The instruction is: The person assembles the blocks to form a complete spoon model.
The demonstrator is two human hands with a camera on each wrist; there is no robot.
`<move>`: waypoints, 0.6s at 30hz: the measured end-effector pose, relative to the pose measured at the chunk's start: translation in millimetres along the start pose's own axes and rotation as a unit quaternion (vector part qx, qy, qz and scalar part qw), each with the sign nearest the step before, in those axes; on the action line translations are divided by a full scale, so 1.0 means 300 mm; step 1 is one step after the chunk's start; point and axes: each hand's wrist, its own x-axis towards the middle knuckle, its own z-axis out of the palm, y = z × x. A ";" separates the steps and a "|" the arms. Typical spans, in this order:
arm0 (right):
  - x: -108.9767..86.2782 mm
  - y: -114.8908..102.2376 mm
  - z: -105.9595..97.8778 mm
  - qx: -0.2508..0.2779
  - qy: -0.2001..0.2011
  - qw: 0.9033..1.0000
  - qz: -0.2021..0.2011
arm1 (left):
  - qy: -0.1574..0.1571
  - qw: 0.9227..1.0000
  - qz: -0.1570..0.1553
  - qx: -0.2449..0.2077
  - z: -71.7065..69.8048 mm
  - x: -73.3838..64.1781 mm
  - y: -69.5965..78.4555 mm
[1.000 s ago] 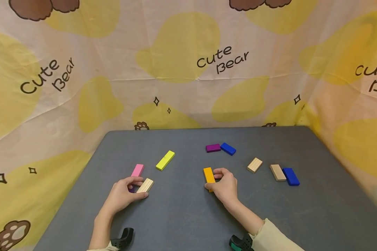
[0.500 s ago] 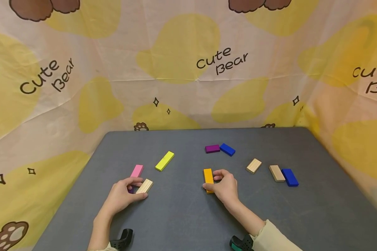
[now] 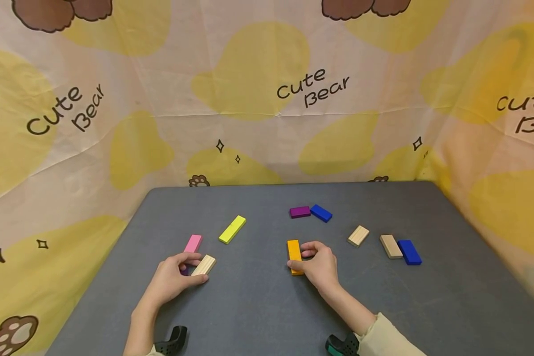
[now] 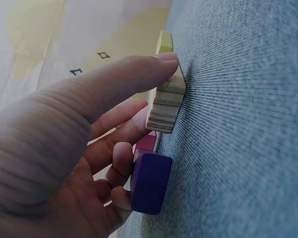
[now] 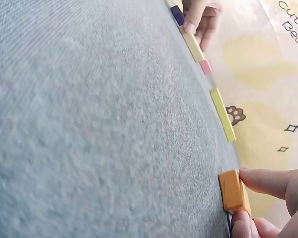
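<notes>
In the head view my left hand (image 3: 171,279) pinches a plain wooden block (image 3: 204,265), thumb on its near side and fingers on its far side. A dark purple block (image 4: 151,183) lies by the curled lower fingers in the left wrist view. Just past the fingertips is a pink block (image 3: 193,242), partly covered by the hand. My right hand (image 3: 320,267) holds an orange block (image 3: 294,250) lying flat on the grey table (image 3: 253,306). Its thumb is at the near left edge, and its fingers are on the right side.
A yellow-green block (image 3: 232,229) lies between the hands, farther back. Behind the orange one are a magenta block (image 3: 300,212) and a blue block (image 3: 322,213). To the right lie two wooden blocks (image 3: 358,236) and another blue block (image 3: 410,252). A printed cloth (image 3: 249,89) hangs behind.
The orange block has turned slightly straighter under my right hand, whose thumb has shifted a little left. My left hand keeps its hold on the wooden block. The head view has drifted slightly.
</notes>
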 end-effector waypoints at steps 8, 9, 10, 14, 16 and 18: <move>0.024 0.020 -0.036 0.012 -0.063 0.998 0.009 | -0.002 1.000 -0.003 0.000 0.003 -0.003 0.009; 0.028 0.020 -0.043 0.016 -0.076 0.997 0.010 | -0.001 1.000 -0.003 -0.001 0.003 -0.003 0.010; 0.032 0.021 -0.048 0.020 -0.089 0.996 0.011 | -0.001 1.000 -0.002 0.000 0.003 -0.003 0.011; 0.043 0.022 -0.062 0.029 -0.121 0.992 0.007 | 0.006 1.000 0.002 0.003 0.003 -0.004 0.013; 0.044 0.024 -0.062 0.028 -0.122 0.992 0.005 | 0.011 1.000 0.007 0.006 0.004 -0.004 0.014; 0.044 0.027 -0.059 0.025 -0.118 0.993 0.002 | 0.017 1.000 0.011 0.011 0.004 -0.005 0.019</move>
